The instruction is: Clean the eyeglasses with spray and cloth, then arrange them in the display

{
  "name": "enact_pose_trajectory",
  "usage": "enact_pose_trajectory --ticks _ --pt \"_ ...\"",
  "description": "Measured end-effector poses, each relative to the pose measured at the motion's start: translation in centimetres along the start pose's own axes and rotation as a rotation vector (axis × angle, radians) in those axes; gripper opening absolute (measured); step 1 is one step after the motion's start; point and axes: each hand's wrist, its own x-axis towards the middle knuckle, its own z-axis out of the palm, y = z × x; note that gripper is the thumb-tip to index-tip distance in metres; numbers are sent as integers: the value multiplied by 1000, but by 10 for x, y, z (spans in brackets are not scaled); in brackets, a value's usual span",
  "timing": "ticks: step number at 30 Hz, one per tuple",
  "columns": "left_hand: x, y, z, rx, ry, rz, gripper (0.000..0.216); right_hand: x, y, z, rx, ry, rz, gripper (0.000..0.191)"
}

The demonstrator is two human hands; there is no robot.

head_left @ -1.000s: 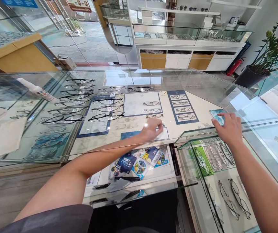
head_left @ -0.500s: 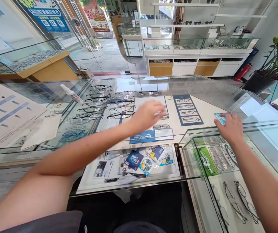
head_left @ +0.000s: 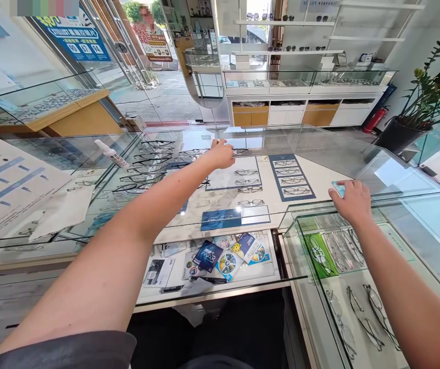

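My left hand [head_left: 222,155] stretches far across the glass counter [head_left: 319,148] to its back edge. Its fingers are curled at the left end of a pair of black-framed glasses [head_left: 240,151] lying on the glass. My right hand [head_left: 352,202] rests on the glass at the right, fingers pressed onto a small light-blue cloth [head_left: 337,188]. Under the glass, between the two hands, lie rows of glasses on white and blue display mats [head_left: 292,177].
A white spray bottle [head_left: 110,152], a printed chart [head_left: 8,179] and a white cloth [head_left: 62,210] lie on the left. An open drawer [head_left: 212,256] holds brochures. The right-hand case holds glasses [head_left: 373,312] and a green tray [head_left: 319,253]. A potted plant [head_left: 431,97] stands far right.
My left hand has moved from the near middle of the counter away to its back edge and reached the black glasses. My right hand stays on the blue cloth.
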Motion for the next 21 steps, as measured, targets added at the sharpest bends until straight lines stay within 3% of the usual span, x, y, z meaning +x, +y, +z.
enact_pose_trajectory --ticks 3,6,9,12,15,17,19,21 --pt "1 -2 3 -70 59 -10 32 0 0 1 4 9 -11 61" --pt "-14 6 -11 -117 138 21 34 -1 0 1 10 15 -8 61" --pt "-52 30 -41 -153 186 116 38 -1 0 0 11 6 -1 63" --pt "-113 66 -78 -329 144 257 46 -1 0 -1 18 -7 2 65" --pt "-179 101 -102 -599 -51 440 43 -1 1 -2 22 -28 19 66" --pt "-215 121 -100 -727 -255 577 39 -1 1 -3 24 -32 25 66" --pt "-242 138 -82 -761 -443 680 40 -1 1 -3 25 -27 26 65" --pt "-257 150 -49 -738 -528 688 45 -1 2 -3 25 -27 28 65"
